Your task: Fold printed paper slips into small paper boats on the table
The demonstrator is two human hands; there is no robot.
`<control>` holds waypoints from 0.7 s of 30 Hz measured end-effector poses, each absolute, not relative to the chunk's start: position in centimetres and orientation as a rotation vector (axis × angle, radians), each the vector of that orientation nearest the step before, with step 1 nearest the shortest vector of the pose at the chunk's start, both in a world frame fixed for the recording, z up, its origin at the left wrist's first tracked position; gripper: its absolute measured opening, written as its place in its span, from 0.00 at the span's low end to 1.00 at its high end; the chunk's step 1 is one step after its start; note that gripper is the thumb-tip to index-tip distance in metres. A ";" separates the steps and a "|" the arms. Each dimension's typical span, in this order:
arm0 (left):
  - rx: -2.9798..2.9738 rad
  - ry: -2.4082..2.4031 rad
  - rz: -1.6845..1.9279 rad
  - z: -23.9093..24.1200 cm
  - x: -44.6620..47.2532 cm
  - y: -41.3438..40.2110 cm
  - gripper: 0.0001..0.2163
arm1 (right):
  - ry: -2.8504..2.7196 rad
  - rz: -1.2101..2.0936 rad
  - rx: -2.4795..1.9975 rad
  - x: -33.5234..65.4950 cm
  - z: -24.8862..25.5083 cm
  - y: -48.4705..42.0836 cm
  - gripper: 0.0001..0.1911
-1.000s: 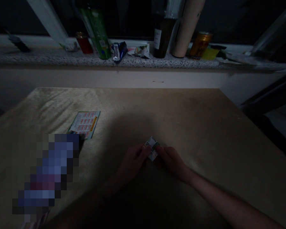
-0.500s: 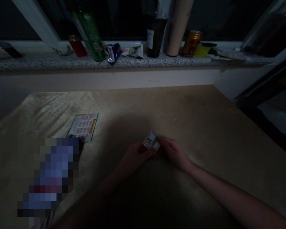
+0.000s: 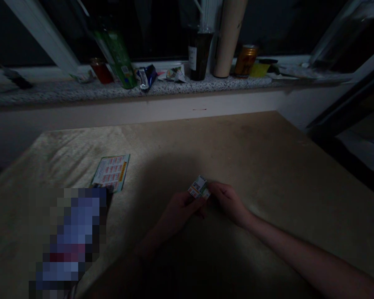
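Between my hands is a small printed paper [image 3: 198, 185], apparently folded, with a black-and-white code and orange and green print. My left hand [image 3: 180, 211] grips its lower left side, with the thumb lying across the near edge. At the right edge, my right hand [image 3: 230, 201] has its fingers closed and pinched at the paper's corner. The dim light hides the exact fingertip contact. To the left, a larger printed sheet [image 3: 112, 170] with rows of red print lies flat on the tabletop [image 3: 180, 145].
A blurred-out bluish object [image 3: 77, 228] covers the near left, overlapping the sheet's lower edge. Along the granite sill [image 3: 162, 88] stand a green bottle [image 3: 121, 62], a dark cup [image 3: 199, 58], a cardboard tube [image 3: 229, 41], an orange can [image 3: 246, 62] and crumpled wrappers [image 3: 146, 77].
The camera view has tilted slightly, so the sill and sheet sit lower. Both hands still hold the paper, whose right part now shows a different angle near my right fingers.
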State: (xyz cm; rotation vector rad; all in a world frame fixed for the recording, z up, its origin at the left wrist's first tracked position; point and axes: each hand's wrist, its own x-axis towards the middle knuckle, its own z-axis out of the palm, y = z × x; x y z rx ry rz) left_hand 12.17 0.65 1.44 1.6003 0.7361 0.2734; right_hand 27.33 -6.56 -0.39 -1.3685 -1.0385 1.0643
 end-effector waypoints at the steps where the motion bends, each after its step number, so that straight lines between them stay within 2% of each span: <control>1: 1.604 0.745 0.285 1.5 12.2 0.6 0.15 | -1.037 1.031 -1.375 27.4 -0.4 -6.5 0.22; 5: 1.629 0.804 0.379 1.7 12.1 0.4 0.20 | -0.988 0.989 -1.400 27.5 -0.3 -6.3 0.21; 10: 1.664 0.882 0.465 1.3 12.0 0.6 0.16 | -1.009 1.085 -1.344 27.5 -0.6 -6.5 0.19; 15: 1.663 0.888 0.447 1.1 12.1 0.9 0.18 | -1.010 0.985 -1.321 27.6 -0.7 -6.4 0.12; 17: 1.651 0.880 0.436 1.1 12.1 1.0 0.19 | -1.025 0.965 -1.317 27.7 -0.7 -6.4 0.13; 21: 1.640 0.877 0.431 1.1 11.9 1.1 0.19 | -1.118 0.971 -1.295 28.0 -0.7 -6.6 0.10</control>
